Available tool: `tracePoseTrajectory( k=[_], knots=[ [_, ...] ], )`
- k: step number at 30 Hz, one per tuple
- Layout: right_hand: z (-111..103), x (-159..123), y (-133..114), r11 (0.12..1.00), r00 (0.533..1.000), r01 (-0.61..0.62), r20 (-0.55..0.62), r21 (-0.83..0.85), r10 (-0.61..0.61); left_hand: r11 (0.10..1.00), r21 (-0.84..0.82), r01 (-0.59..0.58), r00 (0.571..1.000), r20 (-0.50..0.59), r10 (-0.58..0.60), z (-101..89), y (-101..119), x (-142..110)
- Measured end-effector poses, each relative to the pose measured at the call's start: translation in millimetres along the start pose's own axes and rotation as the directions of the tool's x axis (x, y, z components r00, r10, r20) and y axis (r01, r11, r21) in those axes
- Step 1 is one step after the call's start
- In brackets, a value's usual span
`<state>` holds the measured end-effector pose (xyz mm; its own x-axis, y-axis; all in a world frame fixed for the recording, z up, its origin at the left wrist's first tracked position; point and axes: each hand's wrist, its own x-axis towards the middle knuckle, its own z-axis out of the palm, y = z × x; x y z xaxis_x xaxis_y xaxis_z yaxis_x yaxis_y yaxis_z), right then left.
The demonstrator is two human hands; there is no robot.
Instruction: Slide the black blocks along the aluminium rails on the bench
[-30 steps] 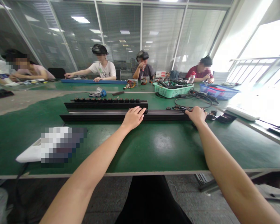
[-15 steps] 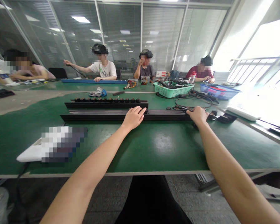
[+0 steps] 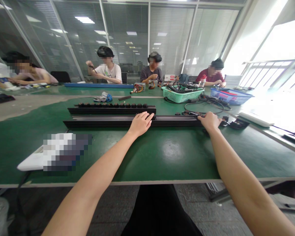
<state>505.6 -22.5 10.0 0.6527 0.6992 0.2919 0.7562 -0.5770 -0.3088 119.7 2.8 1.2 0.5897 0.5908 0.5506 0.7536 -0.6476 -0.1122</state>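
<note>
A long black rail (image 3: 100, 122) lies across the green table (image 3: 162, 154) in front of me. My left hand (image 3: 140, 123) rests on its middle, fingers stretched forward and laid over the top. At the rail's right end my right hand (image 3: 208, 120) is curled over it, among small black parts (image 3: 186, 113); what its fingers grip is hidden. A second black rail (image 3: 111, 109) with a row of black knobs lies just behind the first one.
A teal basket (image 3: 180, 94) of cables and a blue tray (image 3: 229, 96) stand at the back right, with a black cable loop (image 3: 204, 104) between them. A white pixelated object (image 3: 56, 151) lies near the front left. Several people sit at the far side.
My right hand has slid slightly farther along the rail's right end. My left hand has stayed put. The person across in the white shirt has pulled an arm in.
</note>
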Motion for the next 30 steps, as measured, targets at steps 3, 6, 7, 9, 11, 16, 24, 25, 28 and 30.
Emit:
tracePoseTrajectory(
  k=[3,6,7,9,11,16,24,25,28,30],
  knots=[
    [-1.6,-0.6,0.2,1.000,1.000,-0.013,0.006,-0.005,0.013,1.000,-0.001,-0.003,1.000,-0.005,0.003,0.3,-0.5,-0.2],
    [-1.3,-0.2,0.8,1.000,1.000,-0.013,0.003,-0.005,0.013,1.000,-0.002,-0.009,1.000,-0.007,0.009,0.6,-1.1,-0.4],
    [-0.9,0.0,1.1,1.000,1.000,-0.012,0.001,-0.003,0.012,1.000,-0.002,-0.009,1.000,-0.007,0.009,0.6,-1.1,-0.4],
    [-0.1,0.5,1.5,1.000,1.000,-0.008,-0.005,0.002,0.008,1.000,-0.002,-0.009,1.000,-0.007,0.009,0.5,-1.0,-0.3],
    [0.2,0.7,1.8,1.000,1.000,-0.004,-0.010,0.004,0.004,1.000,-0.002,-0.007,1.000,-0.008,0.007,0.4,-0.8,-0.1],
    [-1.3,-0.7,2.5,0.999,1.000,-0.015,-0.013,-0.041,0.014,1.000,0.001,-0.004,1.000,0.000,0.004,0.6,-0.9,0.1],
    [-1.5,-2.1,7.2,0.999,0.999,-0.005,-0.034,-0.052,0.003,1.000,-0.005,0.002,1.000,0.000,-0.002,-0.5,-0.3,0.0],
    [-1.7,-2.3,7.7,0.999,0.999,0.005,-0.041,-0.042,-0.007,1.000,-0.004,0.000,1.000,0.000,0.000,-0.5,-0.3,0.1],
    [-2.6,-3.6,8.6,0.999,0.997,0.043,-0.057,-0.034,-0.045,1.000,-0.001,-0.005,1.000,-0.002,0.005,-0.5,-0.4,0.1],
    [-2.9,-4.7,8.6,0.997,0.996,0.066,-0.063,-0.044,-0.068,1.000,-0.001,-0.005,1.000,-0.005,0.005,-0.5,-0.3,0.0]
  ],
)
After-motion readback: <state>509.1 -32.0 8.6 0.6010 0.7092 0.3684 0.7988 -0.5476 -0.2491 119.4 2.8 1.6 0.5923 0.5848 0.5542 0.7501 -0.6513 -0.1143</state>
